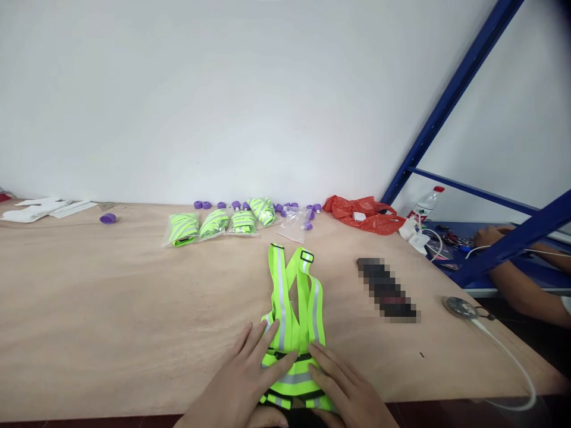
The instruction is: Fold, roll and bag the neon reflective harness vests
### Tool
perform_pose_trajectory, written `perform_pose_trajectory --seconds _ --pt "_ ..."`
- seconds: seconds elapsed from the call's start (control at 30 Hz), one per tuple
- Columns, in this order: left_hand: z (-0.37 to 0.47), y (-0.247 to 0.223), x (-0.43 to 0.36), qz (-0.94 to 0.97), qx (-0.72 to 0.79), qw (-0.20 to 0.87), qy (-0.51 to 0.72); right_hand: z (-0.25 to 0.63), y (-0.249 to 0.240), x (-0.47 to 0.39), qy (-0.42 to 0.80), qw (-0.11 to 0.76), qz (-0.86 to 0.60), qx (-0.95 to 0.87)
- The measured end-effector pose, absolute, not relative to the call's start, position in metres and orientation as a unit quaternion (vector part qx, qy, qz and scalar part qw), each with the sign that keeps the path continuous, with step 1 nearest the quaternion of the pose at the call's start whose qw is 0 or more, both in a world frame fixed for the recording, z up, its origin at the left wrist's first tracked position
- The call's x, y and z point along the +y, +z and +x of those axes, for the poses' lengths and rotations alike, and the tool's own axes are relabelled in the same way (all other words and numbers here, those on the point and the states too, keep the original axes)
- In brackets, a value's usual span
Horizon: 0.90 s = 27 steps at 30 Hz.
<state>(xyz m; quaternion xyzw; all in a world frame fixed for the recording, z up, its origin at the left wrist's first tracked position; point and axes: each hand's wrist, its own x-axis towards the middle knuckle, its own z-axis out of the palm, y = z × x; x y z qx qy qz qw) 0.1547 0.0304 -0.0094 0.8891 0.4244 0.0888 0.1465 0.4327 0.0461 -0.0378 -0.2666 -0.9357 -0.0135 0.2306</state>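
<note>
A neon-yellow reflective vest (280, 297) made of straps with grey stripes lies on the table in front of me. Its two shoulder straps point away from me, one with a black buckle (307, 256). My left hand (245, 374) rests flat on the left side of the vest, fingers spread. On the right side lies my right hand (343, 380), its fingers stretched out over the waist band. The near edge of the vest reaches the table's front edge, partly hidden by my hands.
Several bagged vests (184, 229) lie at the back, beside an empty clear bag (294, 223) and several purple caps (222, 205). A red plastic bag (370, 214), a blurred dark object (387, 289) and a round device (460, 308) with a cable lie right. Another person's arm (526, 291) shows beyond the blue frame (450, 101).
</note>
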Motion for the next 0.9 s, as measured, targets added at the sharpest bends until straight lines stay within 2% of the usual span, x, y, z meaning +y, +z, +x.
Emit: perform_pose_trajectory --seconds 0.3,0.7,0.9 --pt "0.156 -0.005 0.027 0.887 0.431 0.125 0.107 0.428 -0.017 0.053 0.030 0.214 -0.276 -0.936" --pt "0.174 0.026 0.053 0.854 0.492 0.145 0.092 0.416 -0.001 0.071 0.194 0.275 -0.368 -0.867" --pt "0.175 0.026 0.087 0.848 0.507 0.120 0.096 0.414 -0.007 0.098 0.208 0.281 -0.411 -0.842"
